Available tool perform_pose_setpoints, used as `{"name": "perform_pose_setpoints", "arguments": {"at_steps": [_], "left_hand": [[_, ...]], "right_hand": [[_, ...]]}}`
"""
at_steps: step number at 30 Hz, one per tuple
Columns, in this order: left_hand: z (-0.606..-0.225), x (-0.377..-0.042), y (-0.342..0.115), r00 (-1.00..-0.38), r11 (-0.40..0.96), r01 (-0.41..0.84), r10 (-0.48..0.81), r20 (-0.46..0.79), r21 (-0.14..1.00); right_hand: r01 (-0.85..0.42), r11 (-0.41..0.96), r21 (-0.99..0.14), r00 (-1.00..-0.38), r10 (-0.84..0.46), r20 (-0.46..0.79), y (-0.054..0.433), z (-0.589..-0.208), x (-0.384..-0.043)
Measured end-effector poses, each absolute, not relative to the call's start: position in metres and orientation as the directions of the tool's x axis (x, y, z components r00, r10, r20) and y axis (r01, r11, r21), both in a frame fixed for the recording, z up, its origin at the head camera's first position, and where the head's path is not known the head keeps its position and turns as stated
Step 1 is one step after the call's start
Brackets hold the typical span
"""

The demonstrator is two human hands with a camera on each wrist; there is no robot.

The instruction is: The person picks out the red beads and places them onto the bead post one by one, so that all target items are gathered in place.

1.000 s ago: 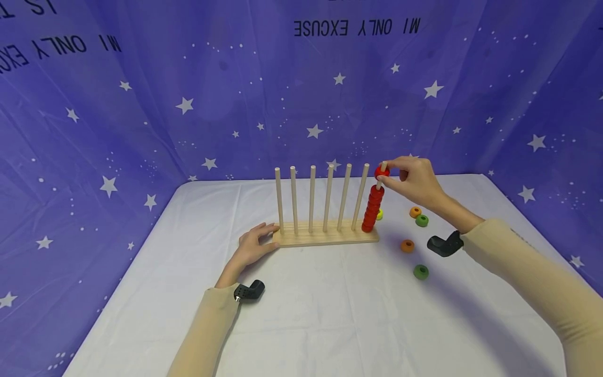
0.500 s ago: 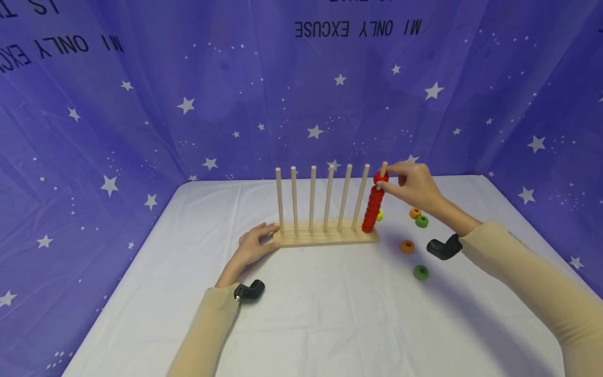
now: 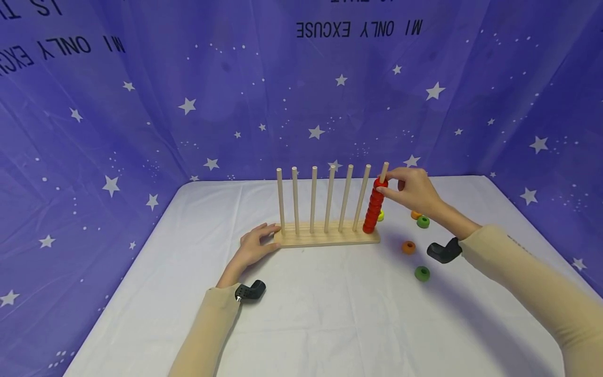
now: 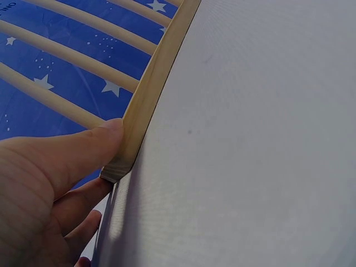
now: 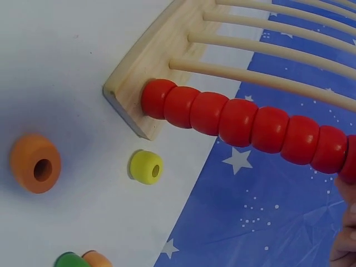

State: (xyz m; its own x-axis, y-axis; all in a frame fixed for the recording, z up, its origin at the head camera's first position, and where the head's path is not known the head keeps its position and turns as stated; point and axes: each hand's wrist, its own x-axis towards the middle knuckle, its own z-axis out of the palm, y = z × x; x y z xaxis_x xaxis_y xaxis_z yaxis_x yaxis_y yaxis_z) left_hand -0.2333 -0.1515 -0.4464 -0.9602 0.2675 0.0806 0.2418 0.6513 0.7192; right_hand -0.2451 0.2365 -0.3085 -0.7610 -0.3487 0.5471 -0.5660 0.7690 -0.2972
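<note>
A wooden peg rack [image 3: 327,241] stands on the table with several upright pegs on its base. Red beads [image 5: 238,122] fill most of its rightmost peg, and the other pegs are bare. My right hand [image 3: 414,189] pinches the topmost red bead [image 3: 380,183] between thumb and finger, down against the stack; the peg's tip sticks out above. At the other end, my left hand [image 3: 256,245] grips the base's left end. The left wrist view shows that thumb [image 4: 103,139] on the base edge, with a finger on the end.
Loose beads lie on the white tablecloth [image 3: 301,314] to the right: orange [image 3: 408,247], dark green [image 3: 422,273], green [image 3: 423,222], yellow [image 5: 147,167], and another orange one [image 3: 416,214] partly hidden. A blue starry cloth [image 3: 264,94] hangs behind the table.
My right hand has moved down the rightmost peg, sliding the top red bead from near the tip onto the stack. The left hand has stayed in place.
</note>
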Motion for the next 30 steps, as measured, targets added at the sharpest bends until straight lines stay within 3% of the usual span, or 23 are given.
{"name": "perform_pose_setpoints", "arguments": {"at_steps": [9,16,24,30], "left_hand": [[-0.445,-0.235,-0.152,-0.960,0.647,0.240,0.266,0.081,0.724],[-0.444,-0.232,-0.158,-0.962,0.658,0.228,0.264,0.064,0.717],[-0.436,-0.235,-0.172,-0.915,0.635,0.313,0.400,0.046,0.707],[-0.427,-0.234,-0.185,-0.886,0.639,0.285,0.461,-0.058,0.715]], "right_hand": [[-0.535,0.782,-0.319,-0.792,-0.332,0.513,0.236,-0.310,-0.245],[-0.482,0.804,-0.347,-0.857,-0.351,0.378,0.240,-0.312,-0.241],[-0.416,0.846,-0.334,-0.905,-0.351,0.239,0.268,-0.322,-0.232],[-0.409,0.855,-0.319,-0.907,-0.345,0.241,0.293,-0.343,-0.223]]}}
